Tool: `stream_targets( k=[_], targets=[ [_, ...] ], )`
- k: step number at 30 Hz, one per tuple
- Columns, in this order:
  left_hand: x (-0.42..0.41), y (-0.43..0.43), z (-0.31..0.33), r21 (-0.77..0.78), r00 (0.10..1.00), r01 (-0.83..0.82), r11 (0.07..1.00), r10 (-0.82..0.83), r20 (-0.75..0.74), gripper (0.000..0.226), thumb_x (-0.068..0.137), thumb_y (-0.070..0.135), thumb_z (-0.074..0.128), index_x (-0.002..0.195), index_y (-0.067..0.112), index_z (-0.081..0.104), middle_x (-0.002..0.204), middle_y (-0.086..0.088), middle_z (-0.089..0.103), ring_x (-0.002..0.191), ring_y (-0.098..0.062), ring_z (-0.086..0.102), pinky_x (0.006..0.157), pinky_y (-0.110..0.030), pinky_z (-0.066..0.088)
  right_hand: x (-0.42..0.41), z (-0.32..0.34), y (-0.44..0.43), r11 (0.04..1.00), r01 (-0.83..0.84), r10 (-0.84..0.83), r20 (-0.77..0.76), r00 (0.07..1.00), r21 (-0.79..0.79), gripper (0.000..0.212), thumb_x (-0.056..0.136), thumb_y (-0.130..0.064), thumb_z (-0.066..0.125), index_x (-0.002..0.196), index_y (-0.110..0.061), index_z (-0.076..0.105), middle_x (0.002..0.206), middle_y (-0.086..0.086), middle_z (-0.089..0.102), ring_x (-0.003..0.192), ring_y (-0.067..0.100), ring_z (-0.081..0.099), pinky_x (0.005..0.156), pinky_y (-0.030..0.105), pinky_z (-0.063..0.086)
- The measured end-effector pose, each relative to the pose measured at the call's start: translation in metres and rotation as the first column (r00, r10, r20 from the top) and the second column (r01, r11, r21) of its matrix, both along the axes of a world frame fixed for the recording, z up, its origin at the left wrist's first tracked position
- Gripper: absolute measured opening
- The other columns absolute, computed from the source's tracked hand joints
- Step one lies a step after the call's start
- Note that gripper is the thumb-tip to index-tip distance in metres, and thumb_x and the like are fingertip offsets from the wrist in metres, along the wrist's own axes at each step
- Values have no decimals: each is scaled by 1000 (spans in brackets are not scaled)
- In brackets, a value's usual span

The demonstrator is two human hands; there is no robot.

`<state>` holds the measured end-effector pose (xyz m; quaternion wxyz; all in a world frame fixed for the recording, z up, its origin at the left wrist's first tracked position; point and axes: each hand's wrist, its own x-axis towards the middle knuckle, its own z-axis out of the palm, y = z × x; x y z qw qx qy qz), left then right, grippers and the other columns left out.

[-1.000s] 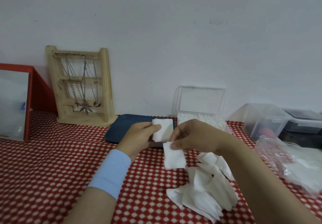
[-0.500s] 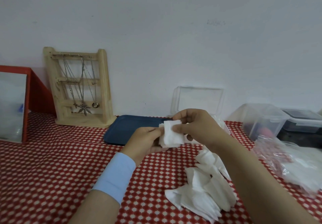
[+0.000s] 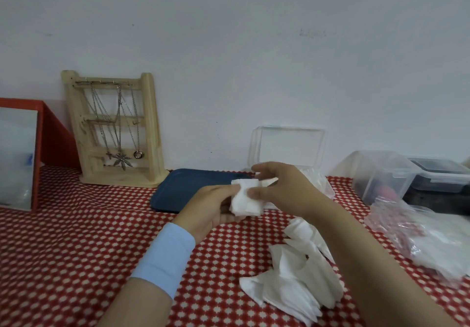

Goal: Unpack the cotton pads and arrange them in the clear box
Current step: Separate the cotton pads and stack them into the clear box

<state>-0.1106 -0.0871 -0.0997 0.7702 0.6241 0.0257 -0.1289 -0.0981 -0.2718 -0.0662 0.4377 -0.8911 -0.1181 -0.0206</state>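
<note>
The table [image 3: 76,263], under a red checked cloth, fills the lower frame. At right centre lies a crumpled plastic bag [image 3: 419,235]; what is in it is too blurred to tell. The clear box [image 3: 288,146] stands at centre right with its lid raised. White pads show inside it, partly hidden by the hand. Loose cotton pads [image 3: 297,276] are heaped at lower centre. The left hand [image 3: 208,209] grips a small held stack [image 3: 245,203] from the left. The right hand [image 3: 282,189] pinches its right edge between thumb and fingers. The box lies just behind the right hand, up and right of the stack, so that hand is likely better placed to load it.
</note>
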Motion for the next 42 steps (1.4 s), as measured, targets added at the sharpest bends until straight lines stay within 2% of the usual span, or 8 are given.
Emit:
stream_targets(
  k=[5,10,13,19,25,29,35,42],
  targets=[
    [3,0,3,-57,999,-7,998,5,-51,43,100,37,59,123,3,66,115,-19,74,105,-31,73,84,-43,62,1,0,-6,996,-69,77,-126,989,65,33,83,-20,79,115,-25,74,83,-11,73,74,3,67,66,18,47],
    [0,1,6,231,994,4,973,-29,102,31,93,27,71,118,9,71,112,-8,77,104,-25,74,94,-44,60,2,-1,-7,990,-86,101,-129,986,115,25,86,-14,75,111,-20,76,92,-5,76,84,10,72,71,20,53],
    [0,-1,5,181,996,-52,982,39,78,14,98,23,65,106,12,72,113,-11,75,103,-26,74,88,-42,62,2,-1,-8,987,-94,114,-151,982,134,25,88,-12,73,112,-17,75,97,-3,77,89,13,73,74,23,58],
    [-1,-4,6,160,996,-34,987,20,87,21,97,29,66,109,13,73,108,-7,78,99,-23,76,90,-42,61,3,-1,-10,968,-133,179,-216,960,211,27,89,-19,76,115,-15,73,102,1,78,91,16,75,78,30,61],
    [-8,-4,12,549,956,51,834,-200,215,52,81,20,84,127,31,63,111,15,75,99,-1,72,90,-24,55,1,3,-14,964,-82,144,-236,961,254,25,89,-14,75,113,-11,75,99,5,78,88,17,76,73,28,61],
    [-7,-8,13,556,955,59,829,-209,210,65,74,15,89,127,33,56,108,8,77,99,-10,74,100,-38,55,-5,11,-23,984,-109,144,-276,950,138,14,86,-19,78,97,-12,78,91,5,79,87,19,76,83,36,63],
    [8,-31,38,595,929,-105,797,-135,345,54,87,27,79,132,30,50,106,16,65,103,-2,63,95,-22,47,6,35,-64,976,107,-70,-192,979,190,16,95,-16,68,102,-2,68,92,16,77,79,26,77,73,41,64],
    [50,-84,42,911,805,-107,399,-502,315,30,104,31,52,127,27,70,133,4,62,124,-17,55,102,-26,41,34,41,-88,978,206,-199,-159,967,28,15,90,-5,72,101,6,72,88,21,76,81,30,76,73,41,64]
  ],
)
